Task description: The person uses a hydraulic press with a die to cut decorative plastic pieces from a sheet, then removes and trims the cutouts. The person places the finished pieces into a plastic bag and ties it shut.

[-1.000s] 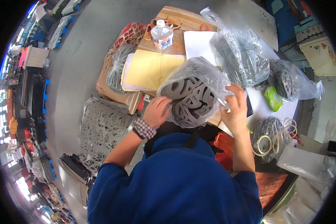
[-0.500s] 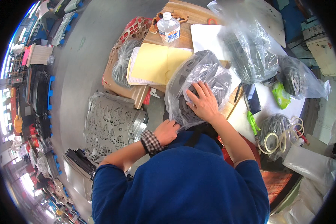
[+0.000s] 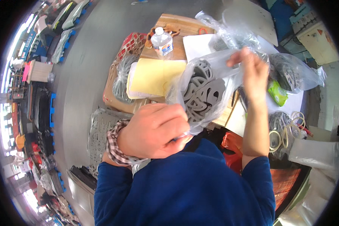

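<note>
In front of me a clear plastic bag (image 3: 234, 80) has its mouth spread wide, facing up. Grey cut-out foam-like pieces (image 3: 211, 94) with curved openings lie inside it. My left hand (image 3: 156, 130), with a checked band at its wrist, is closed on the near left edge of the bag, raised close to the camera. At the far right edge of the bag is my right hand (image 3: 254, 71), smeared by motion; its fingers are bent and appear to pinch the film.
A water bottle (image 3: 162, 42) and a yellow paper pad (image 3: 156, 77) lie left of the bag on the wooden table (image 3: 177, 23). More bagged grey pieces (image 3: 290, 71), a green packet (image 3: 278, 93) and tape rolls (image 3: 275, 141) are on the right. Perforated grey sheets (image 3: 101, 126) stand at the left.
Both hands have lifted. My right hand left the top of the bag for its far right edge, and my left rose with the near edge. The bag's mouth now gapes, baring the grey pieces.
</note>
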Motion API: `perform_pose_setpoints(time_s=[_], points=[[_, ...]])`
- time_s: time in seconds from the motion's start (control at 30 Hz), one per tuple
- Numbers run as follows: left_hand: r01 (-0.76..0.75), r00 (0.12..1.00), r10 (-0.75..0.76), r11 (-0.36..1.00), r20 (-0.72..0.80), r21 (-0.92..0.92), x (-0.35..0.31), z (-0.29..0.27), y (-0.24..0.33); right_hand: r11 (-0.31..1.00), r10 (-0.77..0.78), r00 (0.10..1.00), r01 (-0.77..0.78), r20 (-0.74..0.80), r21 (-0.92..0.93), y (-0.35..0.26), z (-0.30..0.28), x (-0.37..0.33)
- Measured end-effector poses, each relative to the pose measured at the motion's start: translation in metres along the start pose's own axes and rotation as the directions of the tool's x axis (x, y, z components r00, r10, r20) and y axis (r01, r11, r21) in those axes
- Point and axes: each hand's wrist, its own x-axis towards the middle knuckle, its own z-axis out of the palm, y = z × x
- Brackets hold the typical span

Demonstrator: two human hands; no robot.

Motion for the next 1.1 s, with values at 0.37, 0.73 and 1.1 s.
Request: perform_pose_setpoints(time_s=[0.37,0.73,1.1], points=[[-0.048,0.954,0.022,0.996,-0.297,-0.081,0.082,0.073,-0.082,0.926,-0.355,0.932,0.341,-0.068,-0.165,-0.017,0.037,-0.041],[-0.114,0.989,0.141,0.917,0.042,-0.383,0.095,0.074,-0.06,0.961,-0.203,0.959,0.156,-0.198,-0.23,0.083,0.089,-0.054],[0.535,0.844,-0.491,0.752,0.214,-0.385,0.123,0.084,-0.282,0.55,0.129,0.989,-0.01,-0.074,0.835,0.062,0.073,-0.074]])
